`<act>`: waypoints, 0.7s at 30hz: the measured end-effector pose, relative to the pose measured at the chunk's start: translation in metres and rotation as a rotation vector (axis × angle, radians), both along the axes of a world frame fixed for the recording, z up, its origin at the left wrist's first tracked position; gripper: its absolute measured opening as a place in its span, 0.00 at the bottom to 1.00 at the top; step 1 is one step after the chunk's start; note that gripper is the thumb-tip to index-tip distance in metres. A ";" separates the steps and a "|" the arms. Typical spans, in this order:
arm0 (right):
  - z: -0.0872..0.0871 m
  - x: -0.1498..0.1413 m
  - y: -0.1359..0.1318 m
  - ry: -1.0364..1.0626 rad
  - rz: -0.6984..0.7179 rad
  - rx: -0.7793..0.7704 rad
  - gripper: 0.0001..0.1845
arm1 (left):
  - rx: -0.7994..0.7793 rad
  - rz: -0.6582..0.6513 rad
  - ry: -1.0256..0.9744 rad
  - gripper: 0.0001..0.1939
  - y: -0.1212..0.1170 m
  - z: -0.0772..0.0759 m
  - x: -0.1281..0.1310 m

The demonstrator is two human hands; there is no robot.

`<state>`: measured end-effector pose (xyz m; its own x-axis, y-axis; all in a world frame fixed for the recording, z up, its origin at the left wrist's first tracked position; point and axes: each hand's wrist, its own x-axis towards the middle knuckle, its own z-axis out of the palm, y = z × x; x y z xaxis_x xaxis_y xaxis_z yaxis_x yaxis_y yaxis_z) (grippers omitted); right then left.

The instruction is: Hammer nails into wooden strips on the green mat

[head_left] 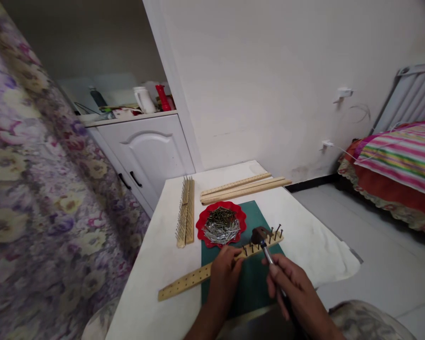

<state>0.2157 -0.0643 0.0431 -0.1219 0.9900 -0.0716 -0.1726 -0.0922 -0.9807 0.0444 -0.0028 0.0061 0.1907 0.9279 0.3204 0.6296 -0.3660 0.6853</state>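
A long wooden strip (187, 281) with a row of holes lies across a green mat (251, 283). Several dark nails (273, 233) stand in its far end. My left hand (225, 271) rests on the strip with fingers pinched near a nail. My right hand (292, 283) is closed on the metal handle of a hammer (262, 236), whose dark head sits over the nails.
A red dish (202, 222) full of loose nails stands behind the strip. Nailed strips (186, 212) and plain strips (241, 188) lie farther back on the white table (156, 264). A floral curtain hangs left, a white cabinet (152, 151) behind, a bed (400, 160) right.
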 end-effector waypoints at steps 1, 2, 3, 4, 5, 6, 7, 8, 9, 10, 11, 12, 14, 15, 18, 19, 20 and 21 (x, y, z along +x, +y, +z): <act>0.001 0.003 0.001 0.013 -0.020 -0.001 0.15 | 0.032 0.008 0.050 0.08 -0.002 -0.001 -0.005; 0.003 0.005 0.002 0.028 -0.040 -0.003 0.15 | 0.065 0.018 0.109 0.10 -0.005 -0.002 -0.009; 0.004 0.009 0.004 0.045 -0.057 -0.002 0.15 | 0.094 0.030 0.168 0.12 -0.007 -0.004 -0.013; 0.005 0.012 0.005 0.060 -0.077 0.001 0.15 | 0.115 0.042 0.223 0.15 -0.010 -0.006 -0.017; 0.006 0.016 0.006 0.075 -0.100 0.006 0.15 | 0.125 0.050 0.269 0.17 -0.011 -0.008 -0.021; 0.007 0.021 0.008 0.090 -0.123 0.012 0.15 | 0.128 0.054 0.307 0.18 -0.012 -0.009 -0.023; 0.007 0.025 0.009 0.108 -0.147 0.017 0.15 | 0.127 0.052 0.337 0.19 -0.013 -0.011 -0.026; 0.007 0.030 0.010 0.124 -0.171 0.019 0.15 | 0.125 0.047 0.363 0.20 -0.013 -0.013 -0.028; 0.007 0.035 0.011 0.140 -0.195 0.019 0.15 | 0.123 0.044 0.387 0.20 -0.012 -0.014 -0.029; 0.006 0.040 0.012 0.152 -0.220 0.016 0.15 | 0.125 0.046 0.407 0.20 -0.011 -0.015 -0.031; 0.005 0.045 0.013 0.160 -0.246 0.013 0.15 | 0.130 0.049 0.425 0.19 -0.009 -0.017 -0.032; 0.004 0.049 0.013 0.169 -0.269 0.009 0.15 | 0.138 0.052 0.438 0.18 -0.008 -0.018 -0.034; 0.001 0.056 0.013 0.190 -0.303 0.004 0.15 | 0.156 0.052 0.449 0.18 -0.007 -0.020 -0.038; 0.000 0.058 0.012 0.201 -0.312 0.003 0.15 | 0.163 0.046 0.449 0.17 -0.007 -0.021 -0.040; -0.003 0.061 0.010 0.212 -0.314 0.003 0.16 | 0.188 0.048 0.441 0.17 -0.012 -0.023 -0.051; -0.003 0.060 0.009 0.210 -0.306 0.002 0.16 | 0.199 0.050 0.437 0.16 -0.015 -0.023 -0.056; -0.004 0.059 0.009 0.208 -0.293 -0.001 0.16 | 0.211 0.051 0.431 0.16 -0.018 -0.024 -0.061; -0.004 0.057 0.009 0.207 -0.277 -0.005 0.16 | 0.222 0.051 0.424 0.15 -0.021 -0.024 -0.067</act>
